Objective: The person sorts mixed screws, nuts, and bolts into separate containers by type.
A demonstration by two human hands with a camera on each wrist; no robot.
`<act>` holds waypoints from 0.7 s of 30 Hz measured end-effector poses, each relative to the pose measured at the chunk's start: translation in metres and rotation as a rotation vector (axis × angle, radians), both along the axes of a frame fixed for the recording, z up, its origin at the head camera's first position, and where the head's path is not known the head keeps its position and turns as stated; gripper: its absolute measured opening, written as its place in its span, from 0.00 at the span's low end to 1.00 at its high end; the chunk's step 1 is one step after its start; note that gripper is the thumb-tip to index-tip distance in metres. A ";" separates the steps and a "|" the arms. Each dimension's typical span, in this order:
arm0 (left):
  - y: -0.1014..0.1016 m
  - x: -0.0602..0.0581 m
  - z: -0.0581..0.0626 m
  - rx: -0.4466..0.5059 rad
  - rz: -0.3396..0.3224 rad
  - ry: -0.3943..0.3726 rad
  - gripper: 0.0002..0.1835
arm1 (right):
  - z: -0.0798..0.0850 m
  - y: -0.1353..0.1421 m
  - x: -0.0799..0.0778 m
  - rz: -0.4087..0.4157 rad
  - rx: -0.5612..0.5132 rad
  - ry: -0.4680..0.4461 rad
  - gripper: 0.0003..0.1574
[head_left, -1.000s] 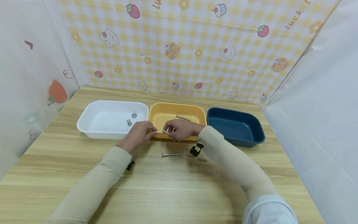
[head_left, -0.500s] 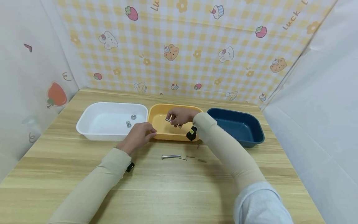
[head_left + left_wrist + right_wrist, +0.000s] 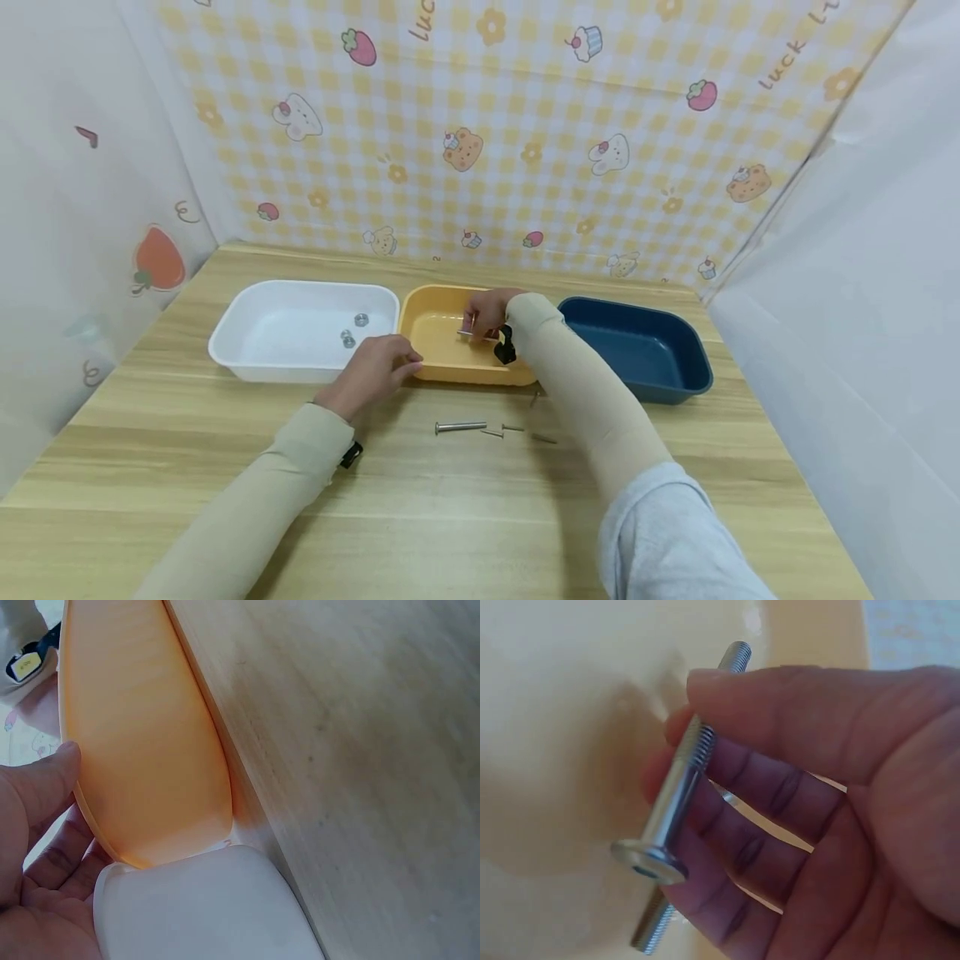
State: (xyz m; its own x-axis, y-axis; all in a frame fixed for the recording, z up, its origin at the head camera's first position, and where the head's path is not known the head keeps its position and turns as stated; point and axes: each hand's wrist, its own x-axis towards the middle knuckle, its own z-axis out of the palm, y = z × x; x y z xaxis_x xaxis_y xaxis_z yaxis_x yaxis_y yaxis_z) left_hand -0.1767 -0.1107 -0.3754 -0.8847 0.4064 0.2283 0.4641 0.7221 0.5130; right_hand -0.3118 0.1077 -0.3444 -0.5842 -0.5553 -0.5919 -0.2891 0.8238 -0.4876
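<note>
My right hand (image 3: 487, 312) is inside the yellow tray (image 3: 468, 375), holding a silver bolt (image 3: 671, 802) between thumb and fingers. This bolt has a flat round head with a socket and a threaded end. The threaded end of a second bolt (image 3: 652, 930) shows below it; whether the hand holds that one too, I cannot tell. My left hand (image 3: 371, 375) grips the yellow tray's near left corner, its thumb (image 3: 64, 761) against the rim and its fingers beyond it, beside the white tray (image 3: 202, 907).
Several nuts, one of them a hex nut (image 3: 362, 320), lie in the white tray on the left. A dark blue tray (image 3: 678, 392) stands on the right. On the wooden table in front lie a long bolt (image 3: 461, 427) and several small screws (image 3: 513, 428).
My right hand has moved from the yellow tray's front rim back and down into it with the bolt. A bolt seen lying there earlier is now hidden in the head view. The left hand stays.
</note>
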 end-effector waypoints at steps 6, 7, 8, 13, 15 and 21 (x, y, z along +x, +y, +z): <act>0.001 0.001 -0.003 0.000 0.009 -0.005 0.03 | -0.013 0.001 -0.002 -0.004 0.006 0.057 0.07; 0.001 0.001 -0.003 -0.001 0.010 -0.003 0.03 | -0.015 0.001 -0.002 -0.014 0.005 0.061 0.07; 0.001 0.001 -0.003 0.000 0.009 -0.001 0.03 | -0.016 0.001 -0.003 -0.024 0.004 0.064 0.08; 0.001 0.001 -0.001 0.010 0.012 0.002 0.02 | -0.023 0.001 -0.008 -0.054 0.003 0.072 0.07; 0.001 0.001 -0.001 0.013 0.014 0.001 0.02 | -0.025 0.001 -0.010 -0.052 0.005 0.078 0.07; 0.000 0.001 -0.002 0.009 0.009 0.005 0.03 | -0.023 0.002 -0.009 -0.096 -0.020 0.051 0.04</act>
State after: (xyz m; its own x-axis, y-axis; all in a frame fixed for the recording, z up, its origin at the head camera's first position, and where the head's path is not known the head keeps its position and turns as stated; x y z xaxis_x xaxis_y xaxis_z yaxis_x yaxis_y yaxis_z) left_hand -0.1758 -0.1103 -0.3770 -0.8871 0.3962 0.2368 0.4603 0.7215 0.5172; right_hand -0.3212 0.1094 -0.3678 -0.6644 -0.5064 -0.5496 -0.2340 0.8394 -0.4906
